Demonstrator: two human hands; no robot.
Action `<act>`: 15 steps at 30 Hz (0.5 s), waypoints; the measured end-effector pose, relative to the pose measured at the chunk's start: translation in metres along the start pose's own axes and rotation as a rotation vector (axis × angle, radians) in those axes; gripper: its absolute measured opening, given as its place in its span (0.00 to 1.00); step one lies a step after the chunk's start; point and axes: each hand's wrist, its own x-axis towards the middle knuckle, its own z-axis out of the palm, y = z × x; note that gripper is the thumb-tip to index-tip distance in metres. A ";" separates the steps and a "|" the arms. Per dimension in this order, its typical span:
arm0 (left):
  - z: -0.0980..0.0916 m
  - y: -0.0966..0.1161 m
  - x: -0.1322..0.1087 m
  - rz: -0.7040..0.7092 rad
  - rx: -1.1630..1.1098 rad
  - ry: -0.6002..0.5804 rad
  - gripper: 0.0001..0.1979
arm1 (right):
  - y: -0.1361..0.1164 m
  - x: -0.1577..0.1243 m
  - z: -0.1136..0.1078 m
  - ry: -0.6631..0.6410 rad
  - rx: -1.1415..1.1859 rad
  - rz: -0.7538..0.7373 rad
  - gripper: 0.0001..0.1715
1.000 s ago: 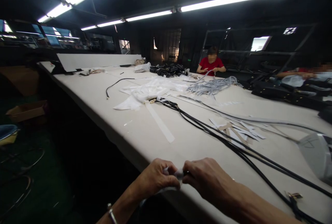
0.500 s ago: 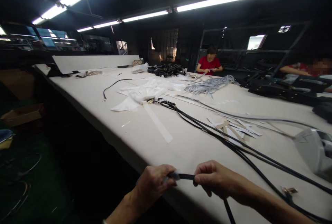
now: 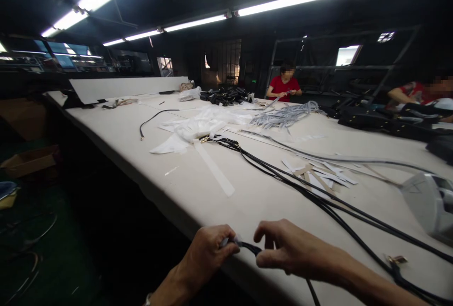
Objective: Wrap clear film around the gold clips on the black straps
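Note:
At the table's near edge, my left hand (image 3: 215, 244) is closed around a black strap (image 3: 250, 248), with a bit of clear plastic wrap showing at its fingertips. The strap bends toward my right hand (image 3: 279, 244), whose index finger and thumb are spread apart beside it. A stretch of black strap comes out below my right hand and drops past the bottom of the view. More long black straps (image 3: 283, 174) run across the table to the right, with gold metal clasps (image 3: 205, 139) at their far end. Another gold clasp (image 3: 398, 259) lies near my right forearm.
White plastic sheets (image 3: 198, 124), a bundle of grey strips (image 3: 283, 114) and paper strips (image 3: 327, 178) lie on the pale table (image 3: 155, 174). A white device (image 3: 424, 202) stands at the right. Co-workers in red sit across the table; black goods (image 3: 375, 117) lie near one.
My right thumb and index finger have come apart from their pinch on the strap. The strap between my hands now sags and bends; my left hand keeps its grip.

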 end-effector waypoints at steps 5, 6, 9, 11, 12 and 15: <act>0.002 -0.009 -0.005 -0.037 -0.099 -0.034 0.04 | 0.013 0.005 -0.005 -0.061 0.386 0.145 0.11; 0.003 -0.007 -0.005 -0.078 -0.182 -0.049 0.05 | 0.010 0.007 -0.003 -0.037 0.405 0.130 0.11; 0.007 0.003 -0.002 -0.233 -0.490 -0.122 0.07 | -0.005 0.016 0.002 -0.019 0.485 0.082 0.08; 0.008 0.006 -0.001 -0.309 -0.682 -0.190 0.09 | -0.012 0.022 0.003 -0.051 0.580 0.058 0.09; 0.009 0.006 -0.001 -0.330 -0.751 -0.211 0.09 | -0.014 0.024 0.004 -0.052 0.619 0.040 0.09; 0.008 0.004 -0.001 -0.361 -0.824 -0.172 0.09 | -0.013 0.030 0.006 0.051 0.540 -0.098 0.10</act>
